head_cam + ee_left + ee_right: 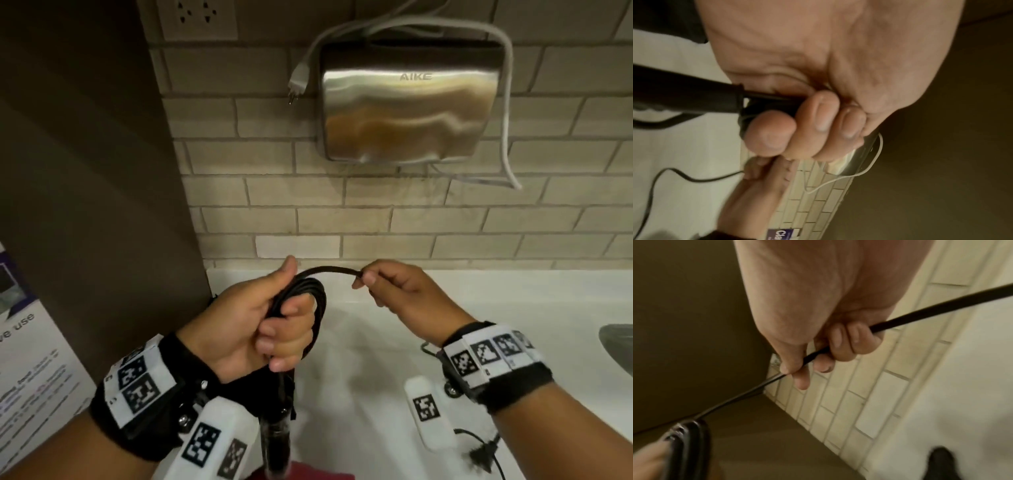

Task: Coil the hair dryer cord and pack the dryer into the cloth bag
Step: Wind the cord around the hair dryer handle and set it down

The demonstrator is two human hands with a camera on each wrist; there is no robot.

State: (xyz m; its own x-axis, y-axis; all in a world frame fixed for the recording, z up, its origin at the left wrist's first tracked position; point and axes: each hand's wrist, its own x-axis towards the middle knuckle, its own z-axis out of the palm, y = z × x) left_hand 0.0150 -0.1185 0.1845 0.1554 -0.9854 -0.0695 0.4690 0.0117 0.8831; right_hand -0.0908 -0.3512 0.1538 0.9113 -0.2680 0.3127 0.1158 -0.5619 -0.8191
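Fingers (284, 335) of left hand (253, 322) curled around coiled cord (308, 291) – right hand (400, 287) pinching the free cord stretch, above white counter (513, 294).

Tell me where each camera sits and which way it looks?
Head: looks forward and down at left hand, right hand, cord, wall dryer.
Left wrist: along left hand, fingers gripping cord.
Right wrist: along right hand, pinching cord.
All views share the cord.

Two hands are showing, the left hand (250, 318) and right hand (404, 291), one black cord (308, 291), one hand dryer (409, 102), one wall socket (198, 17).
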